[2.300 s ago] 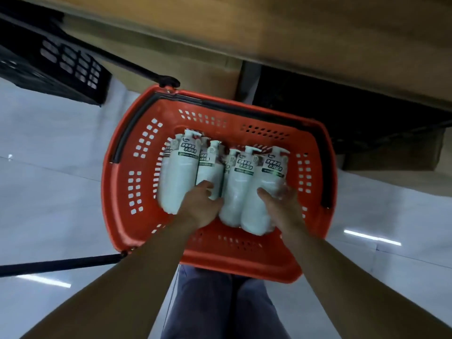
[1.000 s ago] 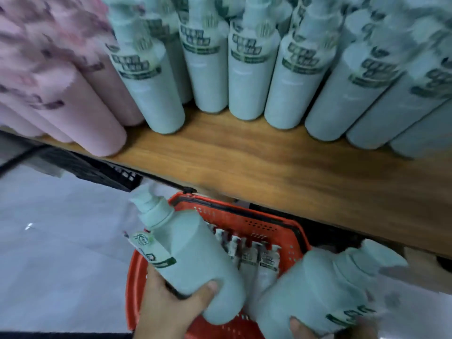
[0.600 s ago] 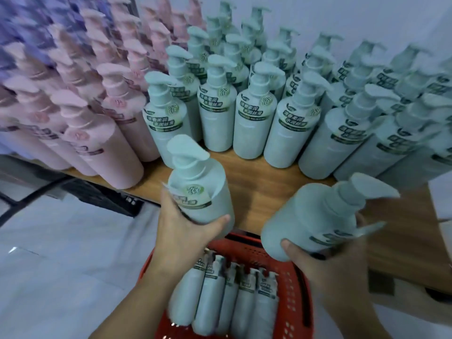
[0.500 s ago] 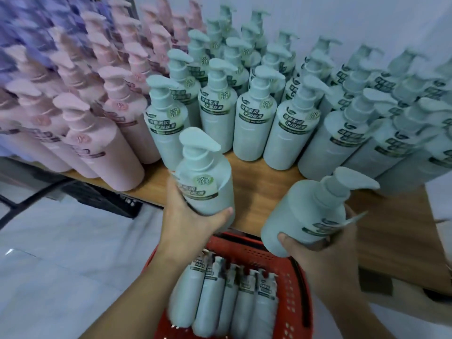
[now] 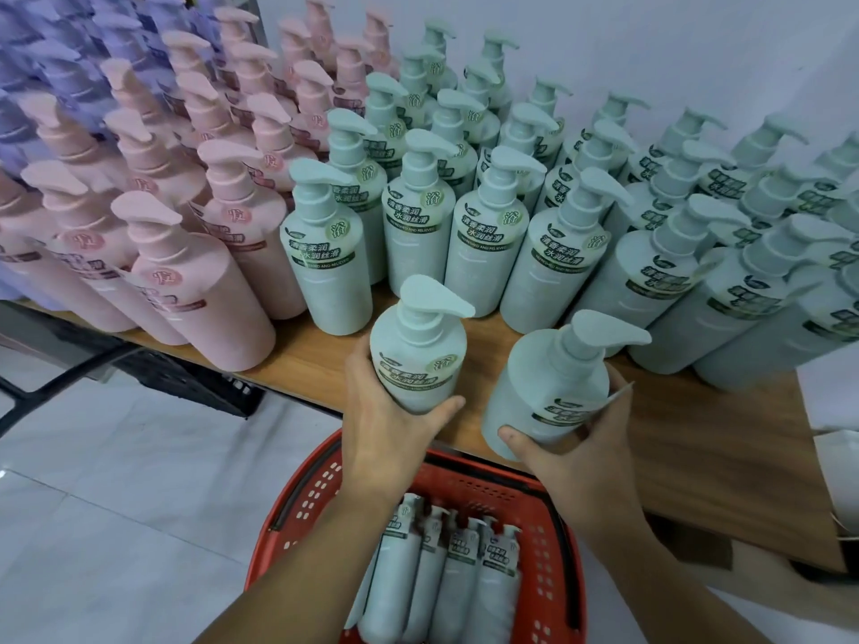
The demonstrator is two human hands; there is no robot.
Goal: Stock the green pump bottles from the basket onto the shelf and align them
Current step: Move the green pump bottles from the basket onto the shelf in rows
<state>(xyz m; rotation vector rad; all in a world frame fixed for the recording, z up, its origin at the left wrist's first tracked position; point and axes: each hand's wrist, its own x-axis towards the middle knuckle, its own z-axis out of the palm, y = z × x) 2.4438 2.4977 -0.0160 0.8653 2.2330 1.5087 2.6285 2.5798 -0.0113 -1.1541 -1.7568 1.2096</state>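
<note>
My left hand (image 5: 393,422) grips a green pump bottle (image 5: 418,350) upright over the front edge of the wooden shelf (image 5: 706,439). My right hand (image 5: 571,446) grips a second green pump bottle (image 5: 553,383), tilted a little to the left, just right of the first. Both sit in front of the rows of green pump bottles (image 5: 488,225) standing on the shelf. Below, the red basket (image 5: 297,518) holds several more green bottles (image 5: 446,583) lying side by side.
Pink pump bottles (image 5: 186,253) fill the shelf's left part, with purple ones (image 5: 56,48) behind them. Bare wood lies along the shelf front at the right. A black crate (image 5: 195,383) sits under the shelf above a white tiled floor (image 5: 116,504).
Both hands took bottles out of the basket and lifted them to the shelf. Over the last half second they moved forward and down toward the front of the green rows.
</note>
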